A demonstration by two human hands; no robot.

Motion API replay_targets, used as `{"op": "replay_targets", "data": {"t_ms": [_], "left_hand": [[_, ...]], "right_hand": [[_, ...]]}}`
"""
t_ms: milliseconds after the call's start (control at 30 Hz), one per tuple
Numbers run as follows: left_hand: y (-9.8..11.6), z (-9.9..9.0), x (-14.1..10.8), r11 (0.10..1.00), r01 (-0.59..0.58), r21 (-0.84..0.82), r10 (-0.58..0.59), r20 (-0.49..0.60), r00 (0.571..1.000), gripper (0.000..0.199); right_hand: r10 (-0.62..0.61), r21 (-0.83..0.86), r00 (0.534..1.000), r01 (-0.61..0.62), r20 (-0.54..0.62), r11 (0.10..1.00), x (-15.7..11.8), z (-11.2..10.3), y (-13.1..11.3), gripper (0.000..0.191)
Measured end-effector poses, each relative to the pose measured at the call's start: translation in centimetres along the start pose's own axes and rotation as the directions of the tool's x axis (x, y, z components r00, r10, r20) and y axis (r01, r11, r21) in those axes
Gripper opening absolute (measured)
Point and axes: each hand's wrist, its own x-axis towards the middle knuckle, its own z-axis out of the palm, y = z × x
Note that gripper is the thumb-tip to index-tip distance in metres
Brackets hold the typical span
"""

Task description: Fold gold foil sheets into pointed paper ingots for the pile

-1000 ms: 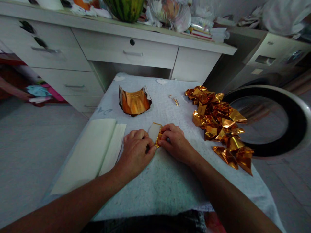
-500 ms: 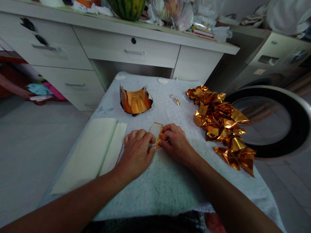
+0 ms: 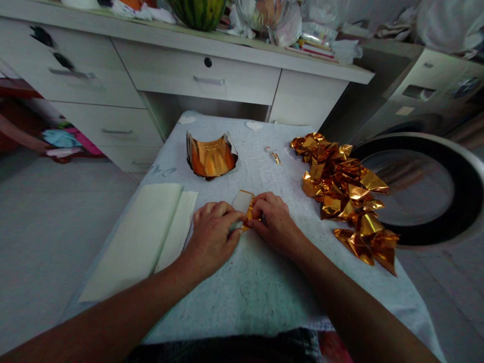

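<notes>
A small piece of gold foil paper (image 3: 244,200), white side up with a gold edge along its right, lies on the cloth-covered table (image 3: 264,297). My left hand (image 3: 216,227) presses on its left part, thumb and forefinger closed at the lower edge. On the right side, my right hand (image 3: 274,222) pinches the gold edge with bent fingers. Part of the piece is hidden under both hands. Left of my left hand lies a stack of pale paper sheets (image 3: 136,227). Beyond the hands stands a curved stack of gold foil sheets (image 3: 212,157).
A heap of folded gold foil pieces (image 3: 340,186) covers the table's right side. Tiny foil scraps (image 3: 275,157) lie left of it. White drawers (image 3: 204,78) stand behind the table, with a watermelon (image 3: 198,12) on top. A washing machine door (image 3: 465,191) hangs open at right.
My left forefinger has shifted slightly right, closer to my right fingertips on the gold edge. My right hand has barely moved.
</notes>
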Motion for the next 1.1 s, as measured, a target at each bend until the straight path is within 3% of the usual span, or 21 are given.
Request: {"op": "replay_targets", "data": {"t_ms": [567, 1100], "left_hand": [[0.18, 0.15, 0.3, 0.999, 0.013, 0.033, -0.012, -0.023, 1.0, 0.017], [-0.01, 0.2, 0.06, 0.997, -0.043, 0.065, 0.047, -0.054, 0.997, 0.015]], "right_hand": [[-0.064, -0.045, 0.998, 0.065, 0.028, 0.997, -0.43, -0.15, 0.15, 0.009], [-0.027, -0.042, 1.0, 0.028, 0.009, 0.999, -0.39, -0.15, 0.11, 0.029]]}}
